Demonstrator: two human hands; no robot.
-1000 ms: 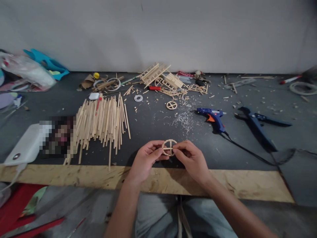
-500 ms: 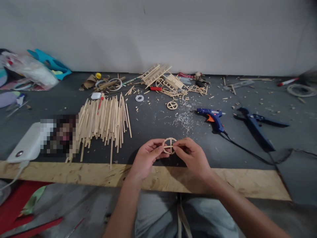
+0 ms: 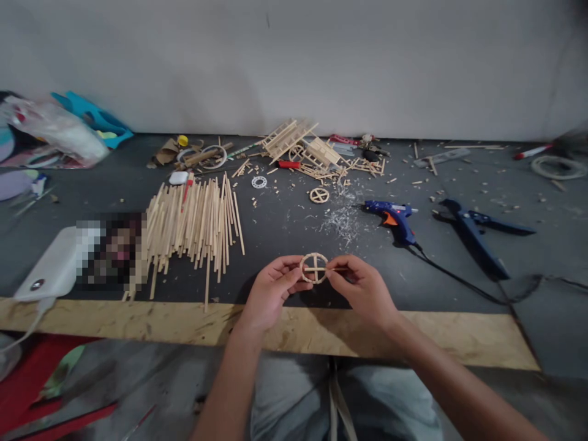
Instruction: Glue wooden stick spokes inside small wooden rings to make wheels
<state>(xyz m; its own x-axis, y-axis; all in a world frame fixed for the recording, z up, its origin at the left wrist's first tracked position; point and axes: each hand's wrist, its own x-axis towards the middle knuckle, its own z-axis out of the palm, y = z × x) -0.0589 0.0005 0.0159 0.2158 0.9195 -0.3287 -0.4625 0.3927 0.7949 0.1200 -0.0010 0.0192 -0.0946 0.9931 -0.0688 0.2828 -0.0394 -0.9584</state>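
Note:
A small wooden ring with crossed spokes (image 3: 315, 269) is held upright above the front part of the dark table. My left hand (image 3: 274, 288) pinches its left rim between thumb and fingers. At the right rim, the thumb and forefinger of my right hand (image 3: 361, 285) are closed on the ring, near the end of the horizontal spoke. Another spoked wooden wheel (image 3: 320, 195) lies flat on the table beyond my hands. Farther left of it rests a white perforated ring (image 3: 259, 182).
Wooden sticks (image 3: 197, 223) are piled at left, beside a white power bank (image 3: 48, 263). At right lie a blue glue gun (image 3: 392, 214) with a cord and a blue cutter (image 3: 478, 239). Stick models (image 3: 294, 141) stand at the back.
My right hand has shifted slightly to the right along the ring's edge, uncovering more of the rim. The ring is turned a little.

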